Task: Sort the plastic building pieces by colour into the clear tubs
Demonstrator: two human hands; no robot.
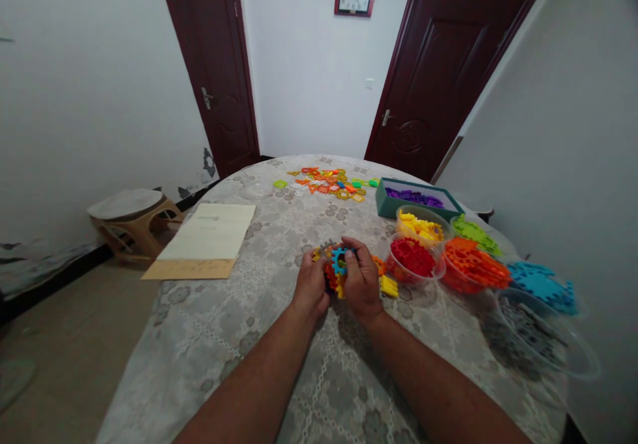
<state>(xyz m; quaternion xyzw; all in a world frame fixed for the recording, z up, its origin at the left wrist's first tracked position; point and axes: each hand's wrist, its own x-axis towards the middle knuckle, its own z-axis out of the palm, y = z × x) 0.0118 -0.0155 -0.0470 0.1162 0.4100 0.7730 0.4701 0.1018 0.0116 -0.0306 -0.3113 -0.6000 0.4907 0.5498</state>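
Between my two hands is a multicoloured assembly of plastic gear-shaped building pieces (339, 261), with blue, yellow, red and grey parts showing. My left hand (310, 283) grips its left side, fingers curled round it. On the other side, my right hand (363, 278) has its thumb and fingers closed on the assembly near the blue piece. The palms hide much of its lower part. Just right of my right hand lie loose yellow pieces (389, 287) and an orange piece (379, 264) on the tablecloth.
Tubs hold red pieces (412, 256), yellow pieces (421, 226), orange pieces (473, 263), blue pieces (541, 286), green pieces (476, 232) and grey pieces (531, 328). A green box (386, 206) contains purple pieces. Mixed pieces (323, 181) lie at the far edge; a paper pad (207, 234) lies left.
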